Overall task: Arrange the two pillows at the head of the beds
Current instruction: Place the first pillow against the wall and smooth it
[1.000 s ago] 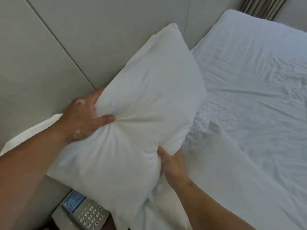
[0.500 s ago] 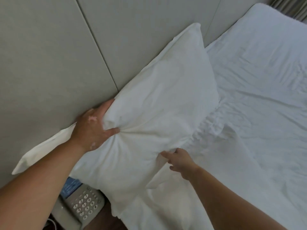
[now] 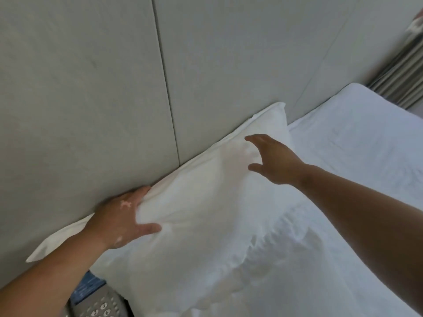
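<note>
One white pillow leans along the grey padded headboard at the head of the white bed. My left hand grips the pillow's upper edge near its left end, thumb on the front and fingers tucked between pillow and headboard. My right hand hovers over the pillow's far right end with fingers spread, holding nothing. I cannot make out a second pillow apart from the rumpled white bedding in front.
A telephone with a keypad sits on a bedside surface at the lower left, partly under the pillow's corner. Grey curtains hang at the upper right beyond the bed.
The pillow has come down from a raised tilt to lean against the headboard. My right hand let go of its lower edge and moved up to the far end, open.
</note>
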A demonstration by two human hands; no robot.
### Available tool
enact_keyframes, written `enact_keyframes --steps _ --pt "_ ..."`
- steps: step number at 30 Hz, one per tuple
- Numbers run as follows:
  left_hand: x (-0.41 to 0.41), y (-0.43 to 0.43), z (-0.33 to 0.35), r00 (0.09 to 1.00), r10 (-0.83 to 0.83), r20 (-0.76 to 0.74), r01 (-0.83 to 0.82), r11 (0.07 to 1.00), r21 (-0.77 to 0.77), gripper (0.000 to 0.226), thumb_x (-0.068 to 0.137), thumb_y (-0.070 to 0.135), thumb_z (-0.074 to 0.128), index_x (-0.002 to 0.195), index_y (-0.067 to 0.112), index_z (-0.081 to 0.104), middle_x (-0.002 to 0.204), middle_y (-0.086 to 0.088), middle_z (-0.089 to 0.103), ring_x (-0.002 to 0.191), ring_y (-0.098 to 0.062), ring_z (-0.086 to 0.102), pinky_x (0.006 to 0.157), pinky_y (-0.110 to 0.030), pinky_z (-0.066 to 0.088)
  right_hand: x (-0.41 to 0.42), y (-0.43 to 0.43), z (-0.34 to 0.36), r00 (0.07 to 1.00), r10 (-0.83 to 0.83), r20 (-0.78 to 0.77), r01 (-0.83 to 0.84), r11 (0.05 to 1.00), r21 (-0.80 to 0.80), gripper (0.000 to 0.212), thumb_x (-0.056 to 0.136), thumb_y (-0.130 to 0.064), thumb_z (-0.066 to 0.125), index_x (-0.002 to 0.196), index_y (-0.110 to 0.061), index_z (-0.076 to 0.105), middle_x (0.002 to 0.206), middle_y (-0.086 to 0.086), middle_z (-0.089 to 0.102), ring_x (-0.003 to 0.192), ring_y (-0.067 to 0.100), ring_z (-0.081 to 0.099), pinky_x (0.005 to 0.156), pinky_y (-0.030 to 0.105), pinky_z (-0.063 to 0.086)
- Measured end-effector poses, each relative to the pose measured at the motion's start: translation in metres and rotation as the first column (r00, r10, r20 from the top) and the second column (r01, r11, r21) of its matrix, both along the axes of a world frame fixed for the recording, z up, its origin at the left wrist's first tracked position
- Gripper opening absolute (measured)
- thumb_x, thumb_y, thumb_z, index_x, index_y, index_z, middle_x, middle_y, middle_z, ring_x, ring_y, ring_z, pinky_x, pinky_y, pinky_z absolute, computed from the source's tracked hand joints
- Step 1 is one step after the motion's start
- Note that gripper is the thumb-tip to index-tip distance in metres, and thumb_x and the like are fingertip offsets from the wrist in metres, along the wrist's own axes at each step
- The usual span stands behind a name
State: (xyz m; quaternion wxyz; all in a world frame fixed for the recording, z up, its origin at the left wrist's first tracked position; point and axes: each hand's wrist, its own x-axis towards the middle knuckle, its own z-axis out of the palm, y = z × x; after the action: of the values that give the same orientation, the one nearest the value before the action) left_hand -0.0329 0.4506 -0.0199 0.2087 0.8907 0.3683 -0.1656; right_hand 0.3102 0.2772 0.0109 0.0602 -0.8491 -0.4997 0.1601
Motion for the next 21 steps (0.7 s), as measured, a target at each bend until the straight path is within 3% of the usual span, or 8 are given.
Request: enact_keyframes --steps 3,7,10,14,16,18,21 --pt "-0.014 0.003 -0.006 0.999 0.022 -0.025 -0.021 0.999 0.034 0.15 0.036 0.109 0.027 0.165 0.031 0.028 0.161 0.005 0.053 0.144 -0.021 0.054 0.114 -0.032 0.043 0.028 0.041 0.005 0.987 0.129 0.097 -0.12 0.988 -0.096 0.085 0.092 -0.035 0.073 0.162 -0.024 0.028 0.17 -0.002 0.026 0.156 0.021 0.021 0.121 0.044 0.03" --pt "-0.031 0.01 -0.016 0.997 0.06 -0.041 -0.055 0.992 0.109 0.149 0.029 0.113 0.012 0.153 0.036 0.045 0.139 0.007 0.07 0.13 -0.021 0.065 0.094 -0.029 0.046 0.051 0.076 -0.004 0.972 0.191 0.14 -0.145 0.948 -0.284 0.097 0.08 -0.041 0.082 0.161 -0.03 0.03 0.17 -0.004 0.026 0.156 0.022 0.02 0.117 0.052 0.033" --pt "-0.039 0.011 -0.028 0.992 0.109 -0.056 -0.102 0.989 0.109 0.142 0.033 0.114 0.019 0.149 0.038 0.049 0.137 0.008 0.07 0.126 -0.021 0.066 0.098 -0.032 0.049 0.061 0.084 -0.014 0.972 0.189 0.137 -0.126 0.919 -0.373 0.107 0.069 -0.045 0.088 0.159 -0.031 0.032 0.164 -0.005 0.036 0.152 0.024 0.03 0.112 0.056 0.037" --pt "-0.041 0.004 -0.034 0.984 0.178 -0.032 -0.176 0.983 0.052 0.125 0.042 0.104 0.043 0.148 0.038 0.049 0.136 0.004 0.07 0.126 -0.023 0.065 0.099 -0.035 0.05 0.067 0.085 -0.03 0.973 0.141 0.185 -0.052 0.907 -0.418 0.111 0.059 -0.052 0.09 0.154 -0.034 0.037 0.145 -0.004 0.056 0.137 0.027 0.042 0.1 0.052 0.042" --pt "-0.038 0.002 -0.034 0.979 0.204 -0.025 -0.203 0.979 0.018 0.118 0.045 0.099 0.048 0.145 0.036 0.05 0.135 0.002 0.072 0.124 -0.024 0.067 0.096 -0.035 0.052 0.063 0.084 -0.039 0.964 0.145 0.221 -0.026 0.883 -0.468 0.1 0.064 -0.056 0.086 0.151 -0.036 0.042 0.14 -0.004 0.058 0.133 0.028 0.044 0.097 0.05 0.038" --pt "-0.038 0.003 -0.035 0.972 0.232 -0.039 -0.233 0.972 -0.021 0.112 0.045 0.096 0.052 0.138 0.033 0.054 0.133 0.001 0.072 0.122 -0.025 0.068 0.096 -0.036 0.053 0.056 0.082 -0.047 0.953 0.167 0.252 -0.019 0.866 -0.499 0.073 0.071 -0.057 0.081 0.138 -0.04 0.058 0.128 -0.005 0.063 0.128 0.027 0.047 0.093 0.049 0.035" --pt "-0.04 0.003 -0.036 0.968 0.248 -0.048 -0.249 0.968 -0.034 0.091 0.058 0.082 0.075 0.128 0.027 0.063 0.132 -0.003 0.074 0.121 -0.028 0.068 0.096 -0.037 0.054 0.046 0.071 -0.054 0.941 0.118 0.316 0.029 0.906 -0.423 0.043 0.079 -0.055 0.076 0.119 -0.04 0.069 0.116 -0.008 0.067 0.121 0.024 0.05 0.09 0.046 0.034"
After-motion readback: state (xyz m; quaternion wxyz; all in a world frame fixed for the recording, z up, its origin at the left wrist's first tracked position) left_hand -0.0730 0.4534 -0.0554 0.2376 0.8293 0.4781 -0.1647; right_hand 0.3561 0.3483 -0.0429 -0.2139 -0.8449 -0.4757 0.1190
